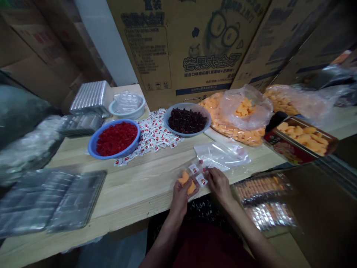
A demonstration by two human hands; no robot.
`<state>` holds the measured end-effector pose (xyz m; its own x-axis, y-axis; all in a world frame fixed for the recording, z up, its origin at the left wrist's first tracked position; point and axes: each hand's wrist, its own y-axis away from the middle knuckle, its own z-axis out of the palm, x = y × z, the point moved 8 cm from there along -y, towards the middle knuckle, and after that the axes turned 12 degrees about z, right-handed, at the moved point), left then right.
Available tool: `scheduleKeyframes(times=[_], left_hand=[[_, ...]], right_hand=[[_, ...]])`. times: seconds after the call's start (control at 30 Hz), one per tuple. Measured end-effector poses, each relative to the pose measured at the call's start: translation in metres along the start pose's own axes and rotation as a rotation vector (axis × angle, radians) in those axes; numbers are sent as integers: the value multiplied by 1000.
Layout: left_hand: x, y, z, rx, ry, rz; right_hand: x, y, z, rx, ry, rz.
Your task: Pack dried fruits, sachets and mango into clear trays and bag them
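Observation:
My left hand grips the near left end of a small clear plastic tray above the table's front edge. Orange shaped pieces lie at that end, partly under my thumb. Two small white sachets with red print and a couple of small red pieces sit toward its other end. At the tray's right side, my right hand has its fingers pinched together beside a red piece; whether they hold anything is hidden. Just beyond lie clear plastic bags, flat on the table.
A blue bowl of red pieces, loose sachets, a bowl of dark pieces and bagged orange pieces line the back. Empty trays are stacked left. Right are a tin of orange pieces and a carton with filled packs.

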<state>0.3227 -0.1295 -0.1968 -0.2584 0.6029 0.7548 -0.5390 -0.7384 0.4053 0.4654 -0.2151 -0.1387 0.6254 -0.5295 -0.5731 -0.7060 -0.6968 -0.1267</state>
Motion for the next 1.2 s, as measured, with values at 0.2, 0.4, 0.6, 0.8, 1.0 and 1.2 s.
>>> scheduleKeyframes(times=[0.2,0.4,0.6,0.8,1.0,1.2], left_hand=[[13,-5,-6,72,-80,217],[43,6,-33,-203,-190,99],[45,-1,-47,-161,-513,218],[89,-6,-61,134,-1083,737],[82,-20,-37,-227,-1291,603],[75,-5,-43,-377,-1418,464]], right_hand=[[-63,20,37,-49,-232,-111],[-54,8,30,-114,-336,11],[-84,29,41,-271,-436,-154],[-85,47,52,-342,-413,-162],[-80,49,68,-299,20,-271],[-73,76,75,-351,83,-492]])
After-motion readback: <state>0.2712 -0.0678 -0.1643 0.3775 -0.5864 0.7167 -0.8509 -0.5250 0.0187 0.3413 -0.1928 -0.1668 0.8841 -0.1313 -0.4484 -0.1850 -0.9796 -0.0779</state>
